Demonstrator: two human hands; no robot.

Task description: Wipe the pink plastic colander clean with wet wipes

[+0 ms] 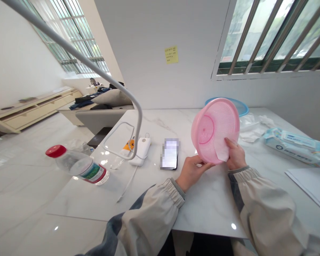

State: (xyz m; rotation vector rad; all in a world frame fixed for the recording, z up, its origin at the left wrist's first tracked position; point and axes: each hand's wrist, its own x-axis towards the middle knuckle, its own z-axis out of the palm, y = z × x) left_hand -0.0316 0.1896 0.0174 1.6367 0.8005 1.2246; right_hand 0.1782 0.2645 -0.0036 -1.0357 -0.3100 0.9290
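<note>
A pink plastic colander [204, 125] is held tilted above the white table, its open side turned to the right and toward me. My left hand [192, 171] is closed on its lower left rim, thumb and fingers pinching the edge. Against the inside wall, my right hand [235, 155] presses a white wipe [222, 147], with the thumb on top and the other fingers partly hidden. A phone [170, 154] with a lit, blurred screen lies just left of my left hand.
Behind the colander sits a blue basket [241, 106] by the wall. A wipes pack [296, 144] and white paper [312, 186] lie at right, near crumpled plastic [249, 128]. Leftward are a white power bank [142, 151], a large water bottle [81, 167] and a curved white stand [109, 80].
</note>
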